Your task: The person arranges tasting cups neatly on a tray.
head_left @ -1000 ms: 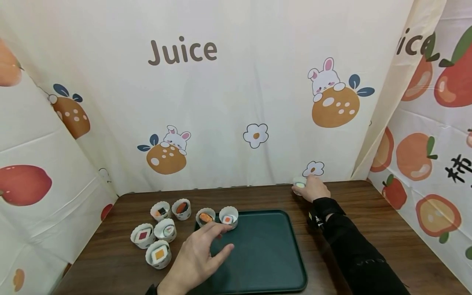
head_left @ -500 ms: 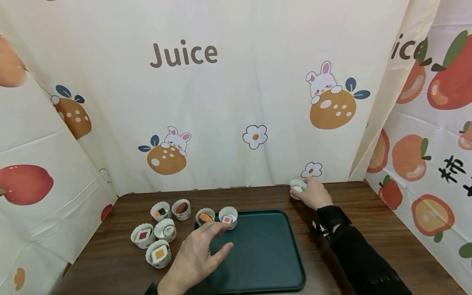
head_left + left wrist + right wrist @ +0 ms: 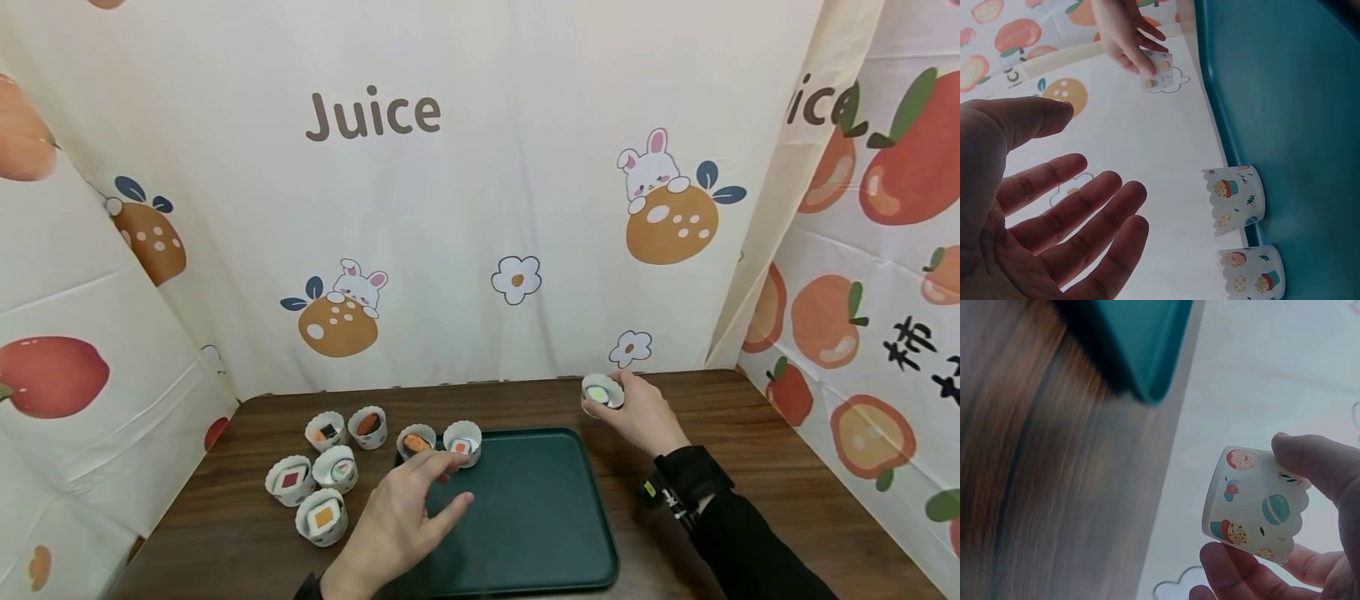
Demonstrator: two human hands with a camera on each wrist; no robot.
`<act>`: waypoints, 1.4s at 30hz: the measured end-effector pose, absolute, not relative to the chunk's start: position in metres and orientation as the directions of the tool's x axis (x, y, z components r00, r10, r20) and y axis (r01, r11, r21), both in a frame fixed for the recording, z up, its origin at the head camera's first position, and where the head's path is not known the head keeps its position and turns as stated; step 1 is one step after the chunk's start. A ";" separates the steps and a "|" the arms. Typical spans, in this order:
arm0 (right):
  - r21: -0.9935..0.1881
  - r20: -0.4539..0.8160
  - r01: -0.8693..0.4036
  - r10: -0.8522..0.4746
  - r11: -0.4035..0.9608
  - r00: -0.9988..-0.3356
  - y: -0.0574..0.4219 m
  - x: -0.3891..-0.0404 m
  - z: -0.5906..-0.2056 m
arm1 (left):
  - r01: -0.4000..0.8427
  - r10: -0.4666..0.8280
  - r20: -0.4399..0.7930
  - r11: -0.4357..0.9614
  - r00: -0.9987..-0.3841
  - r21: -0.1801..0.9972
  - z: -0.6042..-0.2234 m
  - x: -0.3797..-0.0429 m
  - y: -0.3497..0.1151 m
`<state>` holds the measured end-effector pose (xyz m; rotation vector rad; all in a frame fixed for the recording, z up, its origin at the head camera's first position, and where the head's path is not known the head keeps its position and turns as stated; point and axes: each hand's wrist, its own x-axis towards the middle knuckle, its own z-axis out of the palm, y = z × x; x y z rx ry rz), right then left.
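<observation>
My right hand [image 3: 641,412] pinches a paper baking cup [image 3: 602,392] with a white and pale green sushi piece inside, right of the tray near the table's back edge. In the right wrist view, thumb and fingers grip opposite sides of that printed cup [image 3: 1257,503]. My left hand [image 3: 401,521] hovers over the left part of the dark green tray [image 3: 532,508], fingers spread and relaxed, holding nothing. Just beyond its fingertips, two cups stand at the tray's far left corner: one with an orange-topped sushi [image 3: 417,441], the other with a white piece with an orange-red centre [image 3: 462,443].
Several more paper cups with sushi pieces stand on the wooden table left of the tray, among them one with a yellow-orange centre [image 3: 322,517] and one with a dark red centre [image 3: 290,480]. A printed curtain [image 3: 450,208] rises behind the table.
My right hand has lifted the paper cup from the back right of the table and brought it slightly left and nearer. The left hand stays in place.
</observation>
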<state>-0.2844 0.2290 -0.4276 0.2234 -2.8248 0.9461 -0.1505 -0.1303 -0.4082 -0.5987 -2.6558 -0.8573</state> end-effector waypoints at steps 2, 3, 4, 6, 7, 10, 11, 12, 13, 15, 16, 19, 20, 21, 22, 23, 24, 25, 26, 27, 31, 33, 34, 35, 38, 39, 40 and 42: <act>-0.589 0.212 -0.212 -0.103 0.780 -0.972 0.226 -0.278 -0.426 | 0.463 0.296 0.382 0.740 -0.876 0.488 -0.408 -0.151 -0.130; -0.590 0.222 -0.223 -0.110 0.776 -0.969 0.224 -0.275 -0.425 | 0.462 0.297 0.379 0.740 -0.876 0.489 -0.408 -0.151 -0.130; -0.591 0.231 -0.234 -0.115 0.772 -0.966 0.223 -0.272 -0.423 | 0.462 0.297 0.379 0.740 -0.876 0.489 -0.409 -0.151 -0.130; -0.593 0.253 -0.258 -0.128 0.763 -0.959 0.219 -0.264 -0.421 | 0.467 0.300 0.383 0.738 -0.874 0.487 -0.409 -0.151 -0.129; -0.594 0.264 -0.269 -0.132 0.758 -0.956 0.217 -0.261 -0.420 | 0.471 0.301 0.387 0.735 -0.871 0.487 -0.410 -0.151 -0.129; -0.594 0.290 -0.299 -0.148 0.747 -0.946 0.212 -0.249 -0.416 | 0.489 0.308 0.405 0.722 -0.861 0.490 -0.411 -0.151 -0.129; -0.594 0.296 -0.307 -0.152 0.744 -0.943 0.210 -0.245 -0.414 | 0.496 0.311 0.412 0.717 -0.856 0.490 -0.411 -0.151 -0.129; -0.595 0.300 -0.312 -0.155 0.741 -0.941 0.209 -0.242 -0.413 | 0.504 0.315 0.419 0.711 -0.852 0.490 -0.412 -0.152 -0.129; -0.597 0.302 -0.316 -0.159 0.737 -0.940 0.207 -0.238 -0.412 | 0.512 0.319 0.426 0.705 -0.847 0.491 -0.412 -0.152 -0.129; -0.599 0.306 -0.324 -0.164 0.732 -0.938 0.204 -0.231 -0.409 | 0.530 0.329 0.438 0.690 -0.837 0.493 -0.412 -0.152 -0.129; -0.600 0.308 -0.327 -0.167 0.730 -0.937 0.203 -0.227 -0.407 | 0.537 0.333 0.444 0.683 -0.832 0.495 -0.412 -0.152 -0.128; -0.607 0.322 -0.346 -0.177 0.715 -0.930 0.198 -0.217 -0.403 | 0.558 0.345 0.458 0.665 -0.819 0.497 -0.411 -0.153 -0.128; -0.611 0.328 -0.354 -0.181 0.708 -0.927 0.197 -0.214 -0.402 | 0.564 0.349 0.462 0.660 -0.816 0.497 -0.411 -0.153 -0.127; -0.613 0.336 -0.364 -0.186 0.701 -0.923 0.195 -0.211 -0.401 | 0.569 0.352 0.466 0.656 -0.812 0.496 -0.411 -0.154 -0.127; -0.615 0.344 -0.375 -0.192 0.693 -0.919 0.194 -0.208 -0.401 | 0.573 0.354 0.469 0.654 -0.809 0.494 -0.410 -0.154 -0.126; -0.619 0.352 -0.385 -0.197 0.685 -0.915 0.192 -0.205 -0.400 | 0.578 0.357 0.474 0.652 -0.805 0.490 -0.409 -0.154 -0.125; -0.619 0.361 -0.395 -0.202 0.679 -0.911 0.191 -0.202 -0.399 | 0.577 0.357 0.473 0.653 -0.805 0.491 -0.408 -0.154 -0.125; -0.619 0.369 -0.406 -0.207 0.672 -0.906 0.189 -0.199 -0.398 | 0.573 0.355 0.469 0.655 -0.809 0.492 -0.408 -0.155 -0.124; -0.617 0.378 -0.416 -0.212 0.668 -0.901 0.187 -0.196 -0.397 | 0.567 0.353 0.462 0.657 -0.813 0.496 -0.407 -0.156 -0.122; -0.613 0.385 -0.425 -0.217 0.666 -0.897 0.186 -0.193 -0.397 | 0.560 0.350 0.454 0.659 -0.819 0.503 -0.406 -0.156 -0.121; -0.609 0.400 -0.442 -0.227 0.659 -0.888 0.180 -0.185 -0.394 | 0.527 0.336 0.417 0.662 -0.845 0.533 -0.402 -0.159 -0.115; -0.608 0.404 -0.448 -0.231 0.655 -0.885 0.177 -0.181 -0.393 | 0.527 0.337 0.415 0.657 -0.845 0.539 -0.401 -0.159 -0.113; -0.608 0.406 -0.453 -0.234 0.652 -0.883 0.176 -0.180 -0.393 | 0.531 0.339 0.419 0.657 -0.842 0.535 -0.401 -0.159 -0.111; -0.609 0.408 -0.456 -0.237 0.649 -0.882 0.175 -0.178 -0.392 | 0.541 0.345 0.428 0.653 -0.835 0.530 -0.400 -0.160 -0.110; -0.602 0.410 -0.466 -0.250 0.649 -0.877 0.171 -0.175 -0.391 | 0.569 0.361 0.452 0.644 -0.816 0.512 -0.398 -0.160 -0.106; -0.600 0.409 -0.468 -0.253 0.649 -0.877 0.170 -0.174 -0.391 | 0.578 0.367 0.459 0.639 -0.809 0.508 -0.397 -0.160 -0.105; -0.599 0.407 -0.469 -0.257 0.649 -0.876 0.169 -0.173 -0.390 | 0.586 0.372 0.464 0.632 -0.804 0.508 -0.396 -0.160 -0.104; -0.590 0.408 -0.473 -0.264 0.655 -0.874 0.168 -0.171 -0.389 | 0.598 0.379 0.473 0.616 -0.795 0.512 -0.395 -0.161 -0.101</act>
